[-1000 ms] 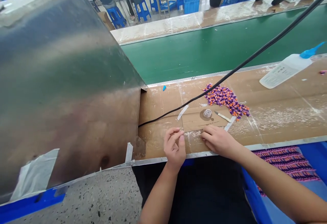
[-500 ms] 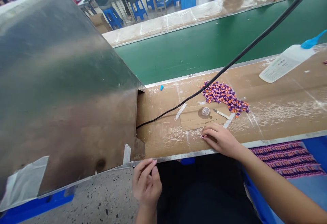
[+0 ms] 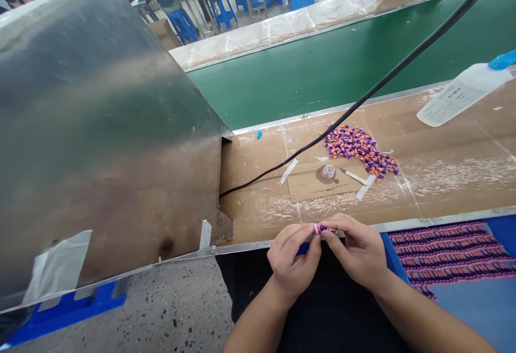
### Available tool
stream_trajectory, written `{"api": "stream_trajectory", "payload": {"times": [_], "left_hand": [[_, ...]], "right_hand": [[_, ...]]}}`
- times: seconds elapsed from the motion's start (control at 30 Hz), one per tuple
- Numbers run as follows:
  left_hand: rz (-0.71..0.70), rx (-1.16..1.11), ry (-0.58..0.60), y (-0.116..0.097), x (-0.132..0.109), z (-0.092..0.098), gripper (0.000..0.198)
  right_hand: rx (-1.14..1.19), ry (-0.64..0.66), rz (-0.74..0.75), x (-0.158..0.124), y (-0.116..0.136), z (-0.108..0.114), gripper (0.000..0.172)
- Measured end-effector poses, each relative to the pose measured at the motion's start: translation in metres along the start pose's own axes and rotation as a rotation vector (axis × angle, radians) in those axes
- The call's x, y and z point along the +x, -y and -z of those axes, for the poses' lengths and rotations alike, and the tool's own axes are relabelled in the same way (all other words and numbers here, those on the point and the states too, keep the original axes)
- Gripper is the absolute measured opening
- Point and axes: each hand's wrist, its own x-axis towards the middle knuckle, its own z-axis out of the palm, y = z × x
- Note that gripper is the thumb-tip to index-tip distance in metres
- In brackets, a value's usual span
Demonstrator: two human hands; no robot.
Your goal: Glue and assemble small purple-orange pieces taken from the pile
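My left hand (image 3: 292, 256) and my right hand (image 3: 355, 248) meet just over the front edge of the cardboard-covered bench (image 3: 443, 175). Their fingertips pinch a small pink and purple piece (image 3: 324, 229) from both sides, and the fingers hide part of it. Beyond my hands lies a heap of small purple and orange pieces (image 3: 360, 151). Nearer it, a loose cardboard sheet (image 3: 310, 184) carries a small clear glass jar (image 3: 328, 172). A white-handled craft knife (image 3: 353, 176) lies at the sheet's right end.
A plastic glue bottle with a blue nozzle (image 3: 463, 95) lies at right. A black cable (image 3: 363, 103) crosses above the bench. A large metal hood (image 3: 100, 127) fills the left. Behind runs a green conveyor belt (image 3: 322, 84). A blue crate holds rows of pink-purple pieces (image 3: 447, 253) at lower right.
My right hand has risen from the bench surface with a small piece. My left hand has come up from below the bench edge to pinch it too. The view has shifted slightly.
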Motion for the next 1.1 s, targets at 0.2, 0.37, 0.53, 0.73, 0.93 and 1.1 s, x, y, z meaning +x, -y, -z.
{"api": "stream_trajectory", "payload": {"times": [0.2,0.37,0.53,0.73,0.93,1.1], "left_hand": [[0.003,0.077,-0.015,-0.009,0.000,0.007,0.019],[-0.032,0.134,-0.041,-0.013,0.000,0.007,0.023],[-0.020,0.115,-0.035,-0.014,-0.001,0.008,0.024],[0.064,-0.021,0.003,-0.014,0.000,0.014,0.022],[0.121,-0.247,0.099,-0.008,0.004,0.020,0.014],[0.200,-0.436,0.216,0.000,0.005,0.025,0.003]], "right_hand": [[-0.092,0.013,0.168,0.005,0.017,0.000,0.036],[-0.117,-0.015,0.224,0.004,0.020,-0.002,0.036],[-0.112,-0.034,0.253,0.003,0.020,-0.006,0.032],[0.025,0.019,0.145,0.001,0.016,0.001,0.021],[0.139,0.271,0.042,0.015,0.008,0.018,0.012],[0.209,0.386,0.042,0.022,0.008,0.026,0.012]]}}
